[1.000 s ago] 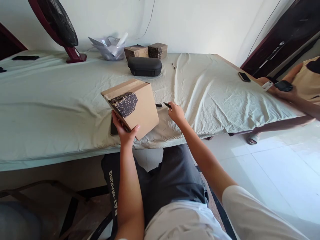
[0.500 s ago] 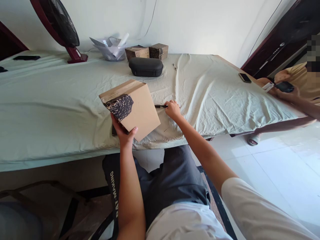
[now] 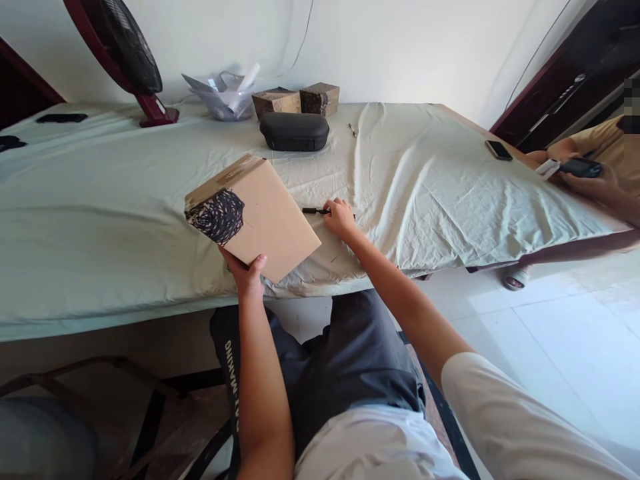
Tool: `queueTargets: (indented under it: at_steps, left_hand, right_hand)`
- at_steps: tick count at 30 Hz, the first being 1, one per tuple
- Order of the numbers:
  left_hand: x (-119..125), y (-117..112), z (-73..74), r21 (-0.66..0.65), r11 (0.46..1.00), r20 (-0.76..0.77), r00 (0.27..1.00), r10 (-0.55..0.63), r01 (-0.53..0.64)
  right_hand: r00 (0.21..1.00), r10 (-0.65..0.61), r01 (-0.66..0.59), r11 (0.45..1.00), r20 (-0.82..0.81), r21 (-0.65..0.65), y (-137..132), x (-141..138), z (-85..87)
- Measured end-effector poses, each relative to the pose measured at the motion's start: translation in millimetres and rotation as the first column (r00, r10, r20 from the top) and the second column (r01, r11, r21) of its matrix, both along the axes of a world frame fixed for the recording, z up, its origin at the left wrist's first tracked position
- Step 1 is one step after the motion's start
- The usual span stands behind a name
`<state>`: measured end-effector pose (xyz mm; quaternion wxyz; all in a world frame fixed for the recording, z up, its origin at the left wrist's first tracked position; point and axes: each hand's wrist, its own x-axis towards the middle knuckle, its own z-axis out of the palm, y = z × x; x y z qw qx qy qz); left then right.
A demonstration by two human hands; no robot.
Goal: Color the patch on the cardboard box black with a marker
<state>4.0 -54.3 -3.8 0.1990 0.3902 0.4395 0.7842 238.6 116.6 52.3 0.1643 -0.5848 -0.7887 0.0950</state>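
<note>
Hiding left hand (image 3: 247, 276) partly: box (image 3: 270, 220)

One big box (image 3: 265, 217) and two small boxes (image 3: 278, 103) (image 3: 321, 101) can be counted, and one fan (image 3: 131, 50), one black case (image 3: 294, 132) and one clear tub (image 3: 220, 107) are seen too

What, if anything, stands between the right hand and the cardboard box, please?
Only the black pen, at the right hand, visibly lies in the gap, pointing toward the cardboard box that the left hand holds.
</note>
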Motion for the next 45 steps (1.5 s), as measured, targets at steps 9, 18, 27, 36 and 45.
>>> queueTargets:
  at_steps: [9, 18, 27, 36, 45]
  left_hand:
    - [-7, -1, -11.4, -0.040, 0.999, 0.042, 0.998, 0.038, -0.037]
    - [-7, -4, -10.1, -0.076, 0.995, 0.103, 0.992, 0.068, -0.061]
    - [-5, -7, 2.2, -0.108, 0.993, 0.096, 0.994, 0.050, -0.040]
    - [-2, -9, 7.2, -0.129, 0.990, 0.093, 0.994, 0.066, -0.053]
    - [-1, -10, 8.6, -0.107, 0.993, 0.068, 0.997, 0.048, -0.040]
  right_hand:
    - [1.000, 0.001, -0.001, 1.000, 0.005, 0.000, -2, -8, -5.1]
    - [1.000, -0.011, 0.011, 0.998, 0.000, -0.055, 2, -5, 2.6]
    - [0.990, 0.136, -0.133, 0.984, 0.019, -0.119, 14, -19, 12.9]
    - [0.997, 0.057, -0.050, 0.990, 0.044, -0.135, -11, -1, 10.6]
    - [0.997, 0.038, -0.029, 0.989, 0.063, -0.147, -55, 17, 11.4]
